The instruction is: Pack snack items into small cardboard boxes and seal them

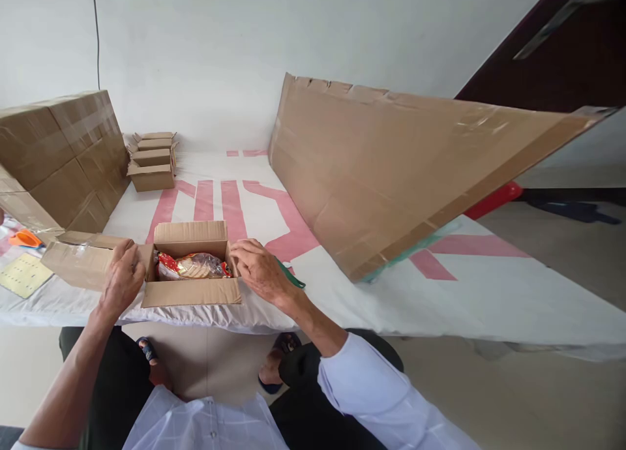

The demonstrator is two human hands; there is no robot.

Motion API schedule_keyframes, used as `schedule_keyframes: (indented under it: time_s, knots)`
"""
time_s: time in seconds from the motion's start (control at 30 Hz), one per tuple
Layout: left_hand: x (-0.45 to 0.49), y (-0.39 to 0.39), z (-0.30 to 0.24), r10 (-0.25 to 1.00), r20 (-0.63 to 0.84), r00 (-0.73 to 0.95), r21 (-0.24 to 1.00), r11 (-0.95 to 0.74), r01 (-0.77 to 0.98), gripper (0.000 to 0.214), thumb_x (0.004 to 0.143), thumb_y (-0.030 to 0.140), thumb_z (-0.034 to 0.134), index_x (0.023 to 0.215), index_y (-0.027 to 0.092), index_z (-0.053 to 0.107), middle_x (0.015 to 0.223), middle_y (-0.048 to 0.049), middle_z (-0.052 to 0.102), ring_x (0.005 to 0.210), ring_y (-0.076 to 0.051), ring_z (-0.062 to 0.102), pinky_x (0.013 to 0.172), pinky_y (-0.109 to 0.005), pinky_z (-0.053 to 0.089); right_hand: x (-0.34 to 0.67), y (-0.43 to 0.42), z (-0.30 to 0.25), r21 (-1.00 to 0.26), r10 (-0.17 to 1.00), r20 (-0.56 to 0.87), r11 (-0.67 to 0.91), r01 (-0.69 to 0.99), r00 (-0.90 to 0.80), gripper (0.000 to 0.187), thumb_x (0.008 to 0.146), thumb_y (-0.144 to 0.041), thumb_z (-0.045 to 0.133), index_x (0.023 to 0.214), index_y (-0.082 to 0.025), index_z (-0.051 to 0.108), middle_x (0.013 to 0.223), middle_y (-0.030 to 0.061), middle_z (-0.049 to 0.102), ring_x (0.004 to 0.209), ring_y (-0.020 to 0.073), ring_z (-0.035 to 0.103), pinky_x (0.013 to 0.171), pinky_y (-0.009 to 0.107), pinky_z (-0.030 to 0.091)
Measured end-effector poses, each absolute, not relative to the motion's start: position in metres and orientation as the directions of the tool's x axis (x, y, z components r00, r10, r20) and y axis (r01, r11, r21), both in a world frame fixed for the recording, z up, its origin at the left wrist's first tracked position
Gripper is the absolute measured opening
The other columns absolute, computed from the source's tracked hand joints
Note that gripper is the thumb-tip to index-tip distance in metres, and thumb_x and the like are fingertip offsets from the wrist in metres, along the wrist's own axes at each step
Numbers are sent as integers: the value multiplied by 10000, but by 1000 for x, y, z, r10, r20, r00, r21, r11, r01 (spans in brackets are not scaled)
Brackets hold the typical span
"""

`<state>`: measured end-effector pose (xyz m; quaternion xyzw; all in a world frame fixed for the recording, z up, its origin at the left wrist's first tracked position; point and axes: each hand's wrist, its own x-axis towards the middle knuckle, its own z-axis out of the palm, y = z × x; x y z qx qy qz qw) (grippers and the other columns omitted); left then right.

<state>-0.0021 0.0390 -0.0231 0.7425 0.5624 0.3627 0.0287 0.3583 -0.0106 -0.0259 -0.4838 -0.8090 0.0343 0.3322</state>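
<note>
Two flaps in play: our left hand (pixel 121 277) grips the 9 o'clock flap (pixel 78 264) of the box (pixel 192 292), and our right hand (pixel 259 270) rests unclenched on its 3 o'clock side. Folding, we judge, wants even inward pressure.

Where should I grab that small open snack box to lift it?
Grip the small open box by its left and right walls, one hand from each side; the flaps are loose and the top is open, so walls likely hold best.
</note>
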Motion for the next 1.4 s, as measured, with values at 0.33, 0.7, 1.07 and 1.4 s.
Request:
schedule_keyframes:
  time_s: [0.33, 0.7, 1.07, 1.4]
  knots:
    - [11, 29, 0, 844, 387, 371, 256, -485, 836, 335, 1035, 361, 480, 1066, 223, 784, 1340, -148, 770, 1309, -334, 679, 1235, -542, 495, 315, 5, 31, -133, 922, -34, 378, 916, -385, 313, 1019, -449, 738, 1084, -152, 814, 1181, 184, 805, 1193, 333, 705, 980, 404, 494]
    - [13, 22, -11, 896, 315, 314, 378, -421, 824, 686, 954, 426, 633, 1592, 192, 550, 1557, -196, 643, 1472, -416, 595, 1220, -575, 491, 324, 14, 2, -463, 910, 304, 399, 791, -281, 209, 1008, -280, 668, 835, -240, 779, 868, 65, 814, 876, 235, 707, 883, 362, 483]
    - [17, 33, 27, 943, 252, 219, 670, -333, 663, 1195, 741, 610, 907, 1725, 210, 359, 1655, -232, 579, 1480, -445, 597, 1206, -608, 485, 352, 37, 30, -879, 909, 415, 386, 280, 48, 366, 871, -537, 703, 752, -197, 764, 745, 21, 699, 725, 188, 604, 671, 311, 475]
    - [38, 47, 81, 922, 385, -48, 865, -342, 368, 1157, 634, 579, 1026, 1612, 216, 527, 1644, -251, 563, 1421, -475, 645, 1024, -567, 647, 338, 33, 65, -799, 766, 597, 539, 269, 239, 409, 970, -586, 668, 972, -207, 821, 961, 80, 795, 936, 268, 701, 868, 405, 594]
